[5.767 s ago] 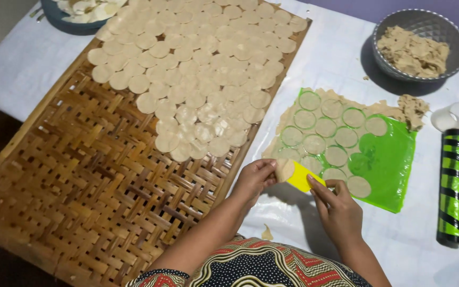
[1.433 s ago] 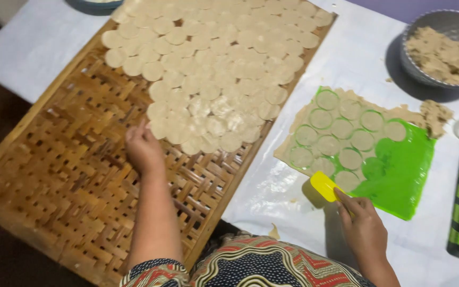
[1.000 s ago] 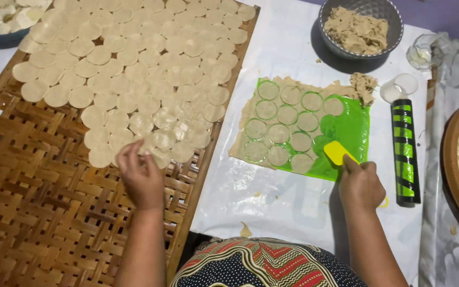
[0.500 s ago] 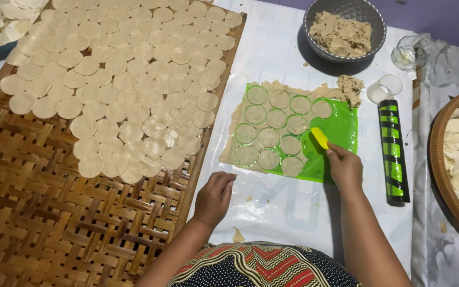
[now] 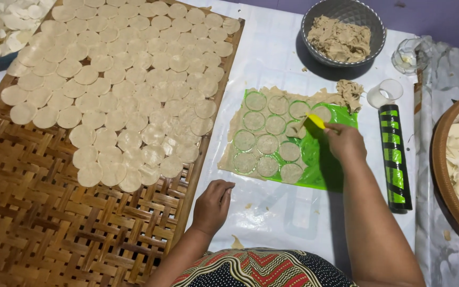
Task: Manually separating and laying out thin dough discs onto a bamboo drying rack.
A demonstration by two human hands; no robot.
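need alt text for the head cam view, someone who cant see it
A person's right hand slides a small yellow scraper under cut dough rounds on a green plastic sheet, while the left hand rests on the white table cover beside a woven bamboo tray of thin pale dough discs.

The right hand [image 5: 345,142] held a yellow scraper [image 5: 315,120] against cut dough rounds [image 5: 267,144] on the green mat [image 5: 322,165] at centre right. The left hand [image 5: 213,204] rested, fingers curled, on white plastic sheeting [image 5: 272,212] beside the woven bamboo tray [image 5: 38,223].
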